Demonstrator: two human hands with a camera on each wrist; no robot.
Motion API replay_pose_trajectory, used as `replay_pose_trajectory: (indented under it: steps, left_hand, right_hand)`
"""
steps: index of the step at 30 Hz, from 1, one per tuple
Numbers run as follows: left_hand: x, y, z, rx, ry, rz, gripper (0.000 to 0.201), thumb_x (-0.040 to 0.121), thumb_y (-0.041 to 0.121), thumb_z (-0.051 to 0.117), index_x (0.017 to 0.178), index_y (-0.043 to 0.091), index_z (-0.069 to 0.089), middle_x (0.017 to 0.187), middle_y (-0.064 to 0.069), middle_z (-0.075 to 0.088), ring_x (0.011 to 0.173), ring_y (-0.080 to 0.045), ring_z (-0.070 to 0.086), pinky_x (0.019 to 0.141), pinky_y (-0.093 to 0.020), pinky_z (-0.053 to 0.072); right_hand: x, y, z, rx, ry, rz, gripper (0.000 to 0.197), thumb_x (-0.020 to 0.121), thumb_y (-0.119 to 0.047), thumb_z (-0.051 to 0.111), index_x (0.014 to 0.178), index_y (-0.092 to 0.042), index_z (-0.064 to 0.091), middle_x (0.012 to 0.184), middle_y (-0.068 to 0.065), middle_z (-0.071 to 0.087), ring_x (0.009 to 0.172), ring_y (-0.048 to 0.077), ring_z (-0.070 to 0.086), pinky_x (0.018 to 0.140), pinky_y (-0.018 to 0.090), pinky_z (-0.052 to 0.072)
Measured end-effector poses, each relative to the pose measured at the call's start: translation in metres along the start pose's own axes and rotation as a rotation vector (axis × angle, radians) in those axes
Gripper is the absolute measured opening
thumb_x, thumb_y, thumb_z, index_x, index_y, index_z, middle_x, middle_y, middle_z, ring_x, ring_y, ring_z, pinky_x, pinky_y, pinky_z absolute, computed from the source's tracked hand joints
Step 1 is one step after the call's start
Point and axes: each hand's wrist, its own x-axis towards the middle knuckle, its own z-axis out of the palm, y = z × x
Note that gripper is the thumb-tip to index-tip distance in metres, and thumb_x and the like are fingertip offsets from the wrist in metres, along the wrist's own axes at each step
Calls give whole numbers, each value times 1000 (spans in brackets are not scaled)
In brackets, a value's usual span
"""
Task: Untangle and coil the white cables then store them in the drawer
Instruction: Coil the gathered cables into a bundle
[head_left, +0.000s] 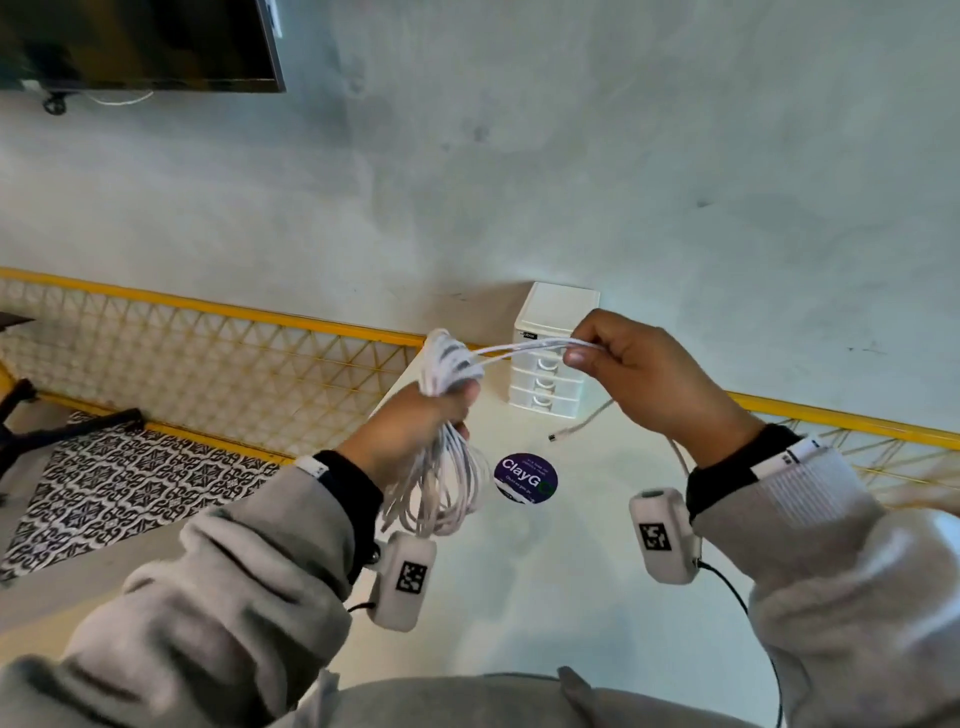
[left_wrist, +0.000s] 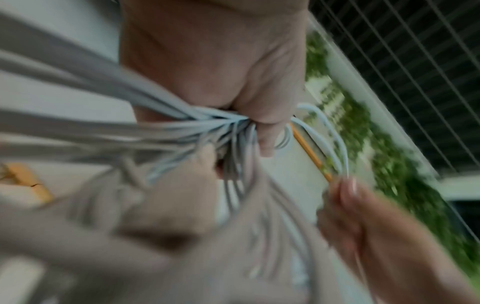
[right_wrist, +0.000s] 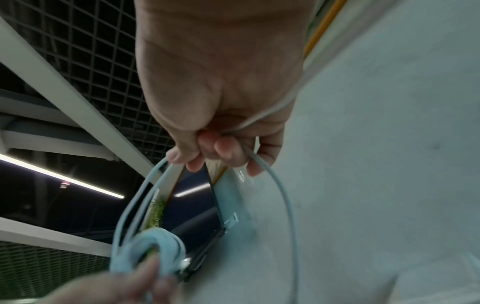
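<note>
Cable coil held mid-frame.
Left hand (head_left: 415, 421) grips coil (head_left: 447, 364); right hand (head_left: 649, 379) pinches strands (head_left: 524, 347) before drawers (head_left: 545, 374).

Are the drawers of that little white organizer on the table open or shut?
Shut, where visible. The three lower fronts of the drawer unit sit flush; the right hand and cable strands cover the top one.

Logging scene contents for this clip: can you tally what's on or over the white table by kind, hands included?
Hands: 2 (left hand, right hand)
White cable bundle: 1, strands too tangled to count
White drawer unit: 1
Round purple sticker: 1
Wrist cameras: 2 (left wrist camera, right wrist camera)
Total: 7
</note>
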Motion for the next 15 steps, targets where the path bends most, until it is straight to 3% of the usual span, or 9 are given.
replay_pose_trajectory:
  steps: [3,5,7,9,12,15]
  left_hand:
    - [15,14,-19,-289,27,32,19,86,11,62,70,20,62,63,-1,48,49,-10,51,53,-25,45]
    - [20,21,-25,-302,42,19,24,90,8,57,69,18,57,60,0,45,45,-9,48,48,-21,44]
    - [20,21,-24,-189,33,1,18,90,13,60,73,16,56,53,4,48,46,-11,49,52,-24,45]
    - [19,11,-19,-60,-17,-25,15,82,24,69,76,15,59,55,5,52,53,-14,51,61,-31,45]
    - [17,-7,-9,55,-37,-63,34,69,43,72,80,13,60,60,1,52,59,-18,55,69,-36,43]
    - [13,-14,1,130,-102,-45,34,67,53,72,73,22,59,62,1,53,62,-19,56,74,-40,42]
  right_hand:
    - [-2,15,10,1,-106,91,15,93,-25,55,79,-18,55,60,-7,48,55,7,43,58,25,36]
    - [-6,17,21,61,-137,118,14,94,-22,51,81,-20,54,61,-4,50,57,11,47,63,30,41]
    - [-4,12,32,164,-104,114,21,96,-22,46,76,-27,52,59,-4,49,56,17,46,64,37,45]
    - [3,7,35,295,-17,111,26,92,-27,42,69,-36,51,51,-13,45,51,13,42,65,43,48]
    - [14,2,27,375,52,104,27,88,-35,40,65,-41,51,48,-14,42,48,10,38,63,41,45]
    - [20,0,25,349,66,69,30,96,-32,41,67,-38,49,55,-9,41,49,10,40,63,39,44]
